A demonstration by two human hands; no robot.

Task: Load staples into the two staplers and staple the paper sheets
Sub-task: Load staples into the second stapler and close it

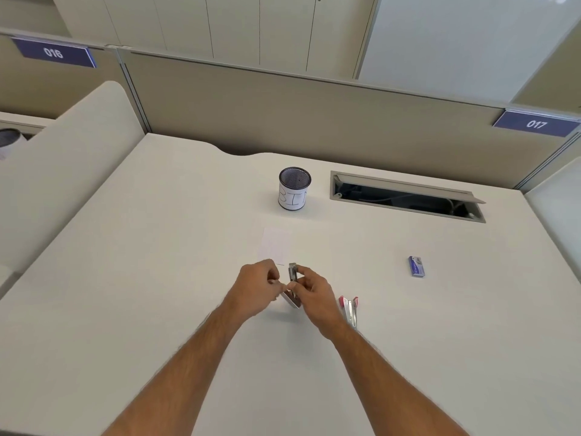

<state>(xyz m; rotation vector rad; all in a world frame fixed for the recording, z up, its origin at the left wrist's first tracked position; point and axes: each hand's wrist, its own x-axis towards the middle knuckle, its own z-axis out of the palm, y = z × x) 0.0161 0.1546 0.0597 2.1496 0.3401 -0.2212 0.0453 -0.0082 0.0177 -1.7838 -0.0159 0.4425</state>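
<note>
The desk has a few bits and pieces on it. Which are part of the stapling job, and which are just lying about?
Part of the job:
- opened stapler, held by the left hand and right hand
- pink stapler, lying open beside the right wrist
- blue staple box
- paper sheets

Just lying about:
- mesh cup
- open cable hatch
- number signs

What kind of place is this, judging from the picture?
Probably an open-plan office: a white desk enclosed by beige partition panels, blue numbered signs 016 and 017, and a recessed cable hatch.
</note>
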